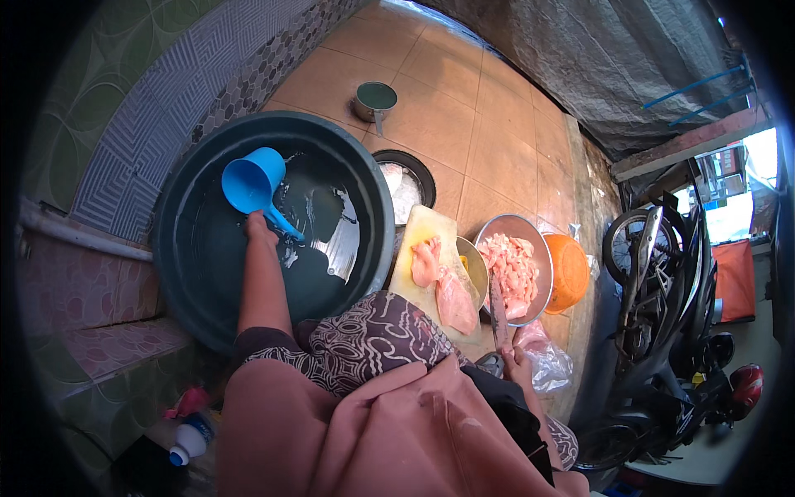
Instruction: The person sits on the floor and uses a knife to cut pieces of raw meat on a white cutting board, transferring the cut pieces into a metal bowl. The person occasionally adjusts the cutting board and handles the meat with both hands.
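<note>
My left hand [261, 228] grips the handle of a blue plastic dipper [253, 177], which tilts over the water in a large dark round tub [380, 180]. A knife [498, 310] is in my right hand [517, 365], its blade reaching over the rim of a metal bowl [548, 261] filled with raw meat pieces [510, 267]. Between the tub and that bowl lies a worn cutting board [407, 279] bearing a large piece of raw meat [456, 304] and a smaller piece [426, 261]. Another bowl [477, 267] shows partly from under the board.
Beyond the tub, a metal pot with a handle [375, 99] and a dark-rimmed pan with whitish contents [407, 186] stand on the tiled floor. An orange basin [568, 273] and a clear plastic bag [549, 363] are at right. A plastic bottle [191, 438] lies lower left; motorcycles [658, 273] stand far right.
</note>
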The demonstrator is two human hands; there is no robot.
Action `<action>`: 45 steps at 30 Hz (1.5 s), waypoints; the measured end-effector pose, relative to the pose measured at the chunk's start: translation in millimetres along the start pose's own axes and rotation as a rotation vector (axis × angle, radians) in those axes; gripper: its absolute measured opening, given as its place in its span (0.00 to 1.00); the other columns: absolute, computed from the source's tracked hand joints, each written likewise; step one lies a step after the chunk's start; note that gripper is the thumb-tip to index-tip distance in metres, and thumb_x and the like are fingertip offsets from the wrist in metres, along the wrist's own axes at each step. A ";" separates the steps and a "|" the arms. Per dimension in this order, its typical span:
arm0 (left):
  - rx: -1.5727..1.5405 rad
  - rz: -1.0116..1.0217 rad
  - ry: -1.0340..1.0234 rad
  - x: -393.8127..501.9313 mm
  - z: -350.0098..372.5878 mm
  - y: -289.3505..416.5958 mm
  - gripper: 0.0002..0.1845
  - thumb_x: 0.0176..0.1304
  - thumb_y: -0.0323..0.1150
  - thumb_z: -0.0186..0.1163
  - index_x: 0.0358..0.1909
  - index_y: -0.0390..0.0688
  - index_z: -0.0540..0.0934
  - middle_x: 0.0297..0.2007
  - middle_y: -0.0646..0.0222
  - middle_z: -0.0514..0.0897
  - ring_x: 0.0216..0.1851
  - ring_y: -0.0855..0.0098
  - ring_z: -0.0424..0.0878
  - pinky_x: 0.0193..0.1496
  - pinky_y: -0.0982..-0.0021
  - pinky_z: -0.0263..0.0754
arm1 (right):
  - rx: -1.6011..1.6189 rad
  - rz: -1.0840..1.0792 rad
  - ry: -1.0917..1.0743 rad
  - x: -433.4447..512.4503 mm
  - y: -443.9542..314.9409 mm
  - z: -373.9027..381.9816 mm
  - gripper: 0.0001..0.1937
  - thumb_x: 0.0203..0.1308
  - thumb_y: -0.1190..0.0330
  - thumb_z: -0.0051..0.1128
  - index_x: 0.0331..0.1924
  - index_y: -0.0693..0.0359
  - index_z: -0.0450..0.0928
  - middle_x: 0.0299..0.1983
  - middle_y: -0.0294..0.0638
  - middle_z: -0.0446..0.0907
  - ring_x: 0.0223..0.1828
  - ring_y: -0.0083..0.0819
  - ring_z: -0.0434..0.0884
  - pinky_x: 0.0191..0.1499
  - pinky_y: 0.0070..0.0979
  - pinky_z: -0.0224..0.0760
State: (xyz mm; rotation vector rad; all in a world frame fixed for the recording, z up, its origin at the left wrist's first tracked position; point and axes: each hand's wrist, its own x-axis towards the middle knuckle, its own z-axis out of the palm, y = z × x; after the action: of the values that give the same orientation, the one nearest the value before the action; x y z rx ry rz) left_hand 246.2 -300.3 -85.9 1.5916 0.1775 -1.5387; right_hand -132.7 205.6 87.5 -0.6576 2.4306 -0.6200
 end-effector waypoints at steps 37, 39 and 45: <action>1.775 1.063 -1.005 -316.3 -0.5 -294.5 0.12 0.57 0.38 0.57 0.42 0.48 0.76 0.41 0.56 0.72 0.42 0.54 0.75 0.45 0.59 0.72 | -0.014 0.141 -0.279 20.6 -37.3 14.8 0.26 0.59 0.47 0.42 0.40 0.64 0.77 0.37 0.57 0.80 0.43 0.51 0.79 0.47 0.41 0.69; 1.780 1.027 -0.983 -312.8 2.2 -295.7 0.11 0.56 0.39 0.58 0.38 0.46 0.75 0.39 0.56 0.72 0.41 0.54 0.75 0.44 0.59 0.72 | -0.056 0.108 -0.283 19.3 -36.9 18.7 0.25 0.60 0.47 0.42 0.41 0.63 0.77 0.39 0.56 0.80 0.44 0.51 0.79 0.48 0.41 0.69; 1.886 1.016 -0.901 -313.8 4.7 -295.9 0.11 0.53 0.37 0.60 0.34 0.43 0.73 0.39 0.57 0.72 0.43 0.56 0.75 0.45 0.59 0.71 | -0.169 0.102 -0.229 8.9 -38.0 23.1 0.25 0.61 0.49 0.41 0.43 0.63 0.76 0.40 0.56 0.80 0.46 0.51 0.78 0.49 0.42 0.69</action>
State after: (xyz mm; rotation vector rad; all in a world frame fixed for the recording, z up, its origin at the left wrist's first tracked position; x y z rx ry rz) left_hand -16.4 16.9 42.4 1.2590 -2.7158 -1.1191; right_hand -113.4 164.6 87.7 -0.6298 2.2997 -0.2826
